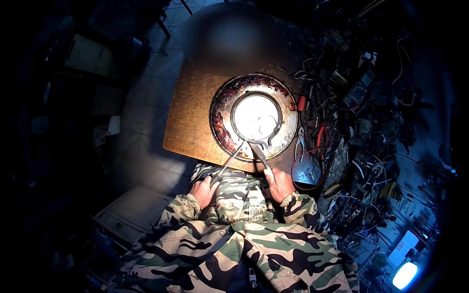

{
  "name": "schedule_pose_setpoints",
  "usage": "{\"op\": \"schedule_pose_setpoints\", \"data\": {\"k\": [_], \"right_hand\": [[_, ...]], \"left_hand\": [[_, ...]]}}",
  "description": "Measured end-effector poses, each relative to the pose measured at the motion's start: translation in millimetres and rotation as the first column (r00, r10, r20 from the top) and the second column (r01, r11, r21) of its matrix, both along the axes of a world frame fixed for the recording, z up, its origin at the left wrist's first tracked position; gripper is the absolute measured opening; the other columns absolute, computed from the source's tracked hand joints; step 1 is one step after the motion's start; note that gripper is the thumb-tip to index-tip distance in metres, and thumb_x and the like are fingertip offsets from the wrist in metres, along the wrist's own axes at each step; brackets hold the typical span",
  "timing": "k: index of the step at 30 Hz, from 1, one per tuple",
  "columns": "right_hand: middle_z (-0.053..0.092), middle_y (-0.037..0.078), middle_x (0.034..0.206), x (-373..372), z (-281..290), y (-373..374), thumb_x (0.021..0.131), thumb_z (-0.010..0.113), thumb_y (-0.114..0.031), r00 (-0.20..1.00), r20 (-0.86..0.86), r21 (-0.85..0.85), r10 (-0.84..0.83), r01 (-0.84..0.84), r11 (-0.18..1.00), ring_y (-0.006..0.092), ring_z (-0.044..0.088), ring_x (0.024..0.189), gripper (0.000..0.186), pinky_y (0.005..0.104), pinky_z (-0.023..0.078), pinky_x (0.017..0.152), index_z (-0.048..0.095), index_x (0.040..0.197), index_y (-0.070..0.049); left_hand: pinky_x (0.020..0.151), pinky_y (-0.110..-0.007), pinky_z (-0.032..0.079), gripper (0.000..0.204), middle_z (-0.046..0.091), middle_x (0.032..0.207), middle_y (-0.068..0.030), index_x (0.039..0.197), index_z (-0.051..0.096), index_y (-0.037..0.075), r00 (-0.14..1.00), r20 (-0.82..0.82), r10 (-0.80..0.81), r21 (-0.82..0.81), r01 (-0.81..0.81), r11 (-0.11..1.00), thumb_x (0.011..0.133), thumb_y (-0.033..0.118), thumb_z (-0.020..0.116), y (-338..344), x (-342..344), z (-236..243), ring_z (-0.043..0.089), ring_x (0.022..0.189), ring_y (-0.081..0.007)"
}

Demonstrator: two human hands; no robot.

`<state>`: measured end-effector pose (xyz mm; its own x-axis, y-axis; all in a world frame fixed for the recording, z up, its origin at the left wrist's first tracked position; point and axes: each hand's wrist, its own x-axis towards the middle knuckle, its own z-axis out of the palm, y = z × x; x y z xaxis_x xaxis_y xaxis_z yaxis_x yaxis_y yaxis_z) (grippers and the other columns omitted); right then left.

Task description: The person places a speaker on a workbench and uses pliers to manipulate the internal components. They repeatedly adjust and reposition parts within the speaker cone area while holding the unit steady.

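A round metal dish (pixel 220 124), its wide rim stained dark red and brown, lies on the wooden tabletop in front of me. Inside it a dark ring (pixel 235 128) with a bent end at its near right surrounds a bright, glaring centre. My left hand (pixel 204 189) is closed around a thin metal rod like a screwdriver (pixel 232 159), whose tip touches the dish's near part. My right hand (pixel 280 184) grips a flat, wide-bladed metal tool (pixel 259 155); its blade end meets the ring's near edge beside the rod's tip. Both handles are mostly hidden by my fingers.
The wooden tabletop (pixel 190 112) ends just before my lap. Right of the dish lie pliers (pixel 299 143), a red-handled tool (pixel 321 136), a red-gripped tool (pixel 301 103) and a heap of wires (pixel 371 166). A lit lamp (pixel 405 275) shines at lower right. A blurred patch covers the far side.
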<state>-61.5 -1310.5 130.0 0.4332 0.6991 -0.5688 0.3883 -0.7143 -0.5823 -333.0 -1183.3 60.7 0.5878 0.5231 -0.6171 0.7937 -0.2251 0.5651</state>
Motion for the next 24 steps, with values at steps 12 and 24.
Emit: {"op": "schedule_pose_setpoints", "data": {"k": [12,24], "right_hand": [[0.062,0.032,0.078,17.4,15.1,19.3,0.104,0.055,-0.034,0.995,0.025,-0.065,0.096,-0.094,0.993,0.0537,0.063,0.086,0.043,0.0550,0.047,0.068,0.061,0.087,0.005],[0.065,0.034,0.084,25.8,11.3,21.7,0.103,0.055,-0.034,0.989,-0.041,-0.060,0.142,-0.144,0.988,0.0535,0.064,0.090,0.041,0.0553,0.049,0.073,0.066,0.097,0.004]], "left_hand": [[0.076,-0.056,0.053,0.038,0.068,0.087,-0.0322,0.114,0.059,-0.001,0.995,0.088,0.048,-0.035,-0.045,0.998,0.102,0.036,0.058,-5.8,-4.4,-20.5,0.066,0.087,-0.0512],[0.072,-0.055,0.054,0.034,0.068,0.081,-0.0295,0.101,0.061,0.001,0.991,0.090,0.097,0.021,-0.100,0.995,0.097,0.034,0.063,15.7,-5.0,63.1,0.067,0.082,-0.0496]]}}
